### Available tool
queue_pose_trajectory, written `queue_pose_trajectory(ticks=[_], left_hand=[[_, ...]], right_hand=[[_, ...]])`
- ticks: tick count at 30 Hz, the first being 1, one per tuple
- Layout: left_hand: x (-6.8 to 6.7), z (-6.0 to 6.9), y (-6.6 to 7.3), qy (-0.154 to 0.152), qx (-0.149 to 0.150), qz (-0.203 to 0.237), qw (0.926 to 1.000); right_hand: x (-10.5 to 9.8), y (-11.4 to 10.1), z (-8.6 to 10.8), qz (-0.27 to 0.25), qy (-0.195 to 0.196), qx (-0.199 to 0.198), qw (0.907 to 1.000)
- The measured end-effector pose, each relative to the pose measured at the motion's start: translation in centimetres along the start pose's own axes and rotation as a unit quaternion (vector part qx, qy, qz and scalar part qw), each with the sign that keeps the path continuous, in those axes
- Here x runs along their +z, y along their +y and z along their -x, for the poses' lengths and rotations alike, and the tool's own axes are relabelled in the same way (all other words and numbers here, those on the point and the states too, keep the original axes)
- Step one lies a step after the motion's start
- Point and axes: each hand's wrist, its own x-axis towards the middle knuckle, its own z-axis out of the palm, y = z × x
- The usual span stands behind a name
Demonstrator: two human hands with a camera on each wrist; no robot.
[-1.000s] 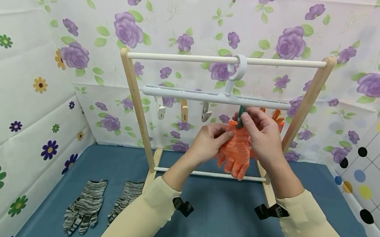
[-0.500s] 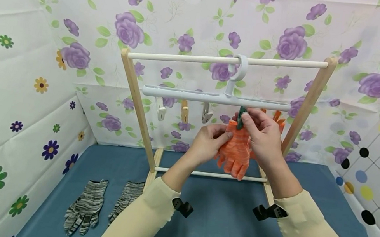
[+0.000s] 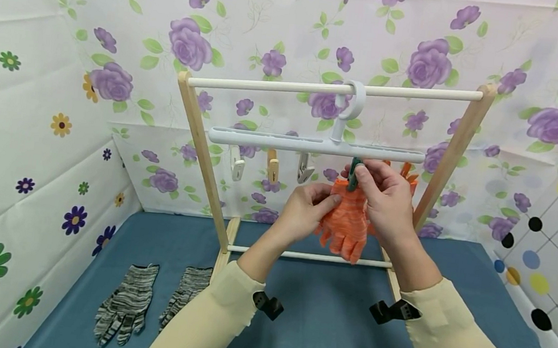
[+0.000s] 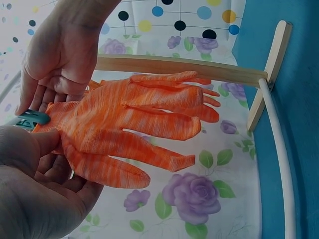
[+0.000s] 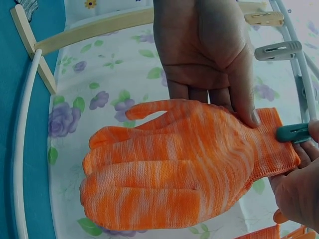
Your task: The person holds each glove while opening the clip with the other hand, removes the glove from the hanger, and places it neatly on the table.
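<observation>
An orange knitted glove (image 3: 348, 222) hangs fingers down beneath the white hanger (image 3: 282, 142). My left hand (image 3: 306, 208) pinches the glove near its cuff, thumb in front. At the cuff's top edge sits a green clothespin (image 5: 293, 133), its jaws on the fabric. My right hand (image 3: 387, 195) pinches this clothespin between thumb and fingers. In the left wrist view the clothespin (image 4: 31, 119) shows only partly between the hands. More orange fabric (image 5: 261, 233) hangs behind, by orange clothespins (image 3: 406, 169); my right hand hides most of it in the head view.
A wooden rack (image 3: 194, 147) with a white top rod (image 3: 278, 86) carries the hanger. White (image 3: 237, 163), tan (image 3: 272, 167) and grey (image 3: 305, 168) clothespins hang at left. Two grey striped gloves (image 3: 127, 300) lie on the blue tabletop (image 3: 314, 316), one partly behind my left sleeve.
The hanger bar and its left clothespins have dipped very slightly. Both hands keep the same hold on the glove and the green clothespin.
</observation>
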Motion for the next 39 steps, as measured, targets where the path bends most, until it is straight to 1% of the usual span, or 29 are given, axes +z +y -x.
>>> queue_pose_trajectory(ticks=[4,9,12,21,26,32,39], left_hand=[[0.0,0.1,-0.1,-0.001,0.004,0.001,1.0],[0.0,0.2,-0.3,-0.001,0.006,0.001,1.0],[0.0,0.3,-0.4,-0.001,0.007,-0.002,1.0],[-0.3,0.6,-0.8,0.0,0.007,-0.024,0.9997],[-0.5,0.9,-1.2,0.003,0.003,-0.025,0.9997],[-0.9,1.5,-1.6,0.004,-0.007,-0.023,0.9997],[-1.5,2.6,-2.0,0.019,-0.016,-0.034,0.9991]], right_hand=[[0.1,0.0,0.0,0.003,0.005,-0.002,1.0],[0.1,0.0,0.1,0.02,0.017,-0.003,0.9997],[0.1,0.0,0.1,0.023,0.017,-0.005,0.9996],[0.0,0.0,0.0,0.012,0.015,-0.011,0.9998],[-0.1,0.1,0.0,0.008,0.013,-0.002,0.9999],[-0.3,0.3,0.2,0.025,0.011,0.007,0.9996],[-0.3,0.5,0.4,0.029,0.003,0.0,0.9996]])
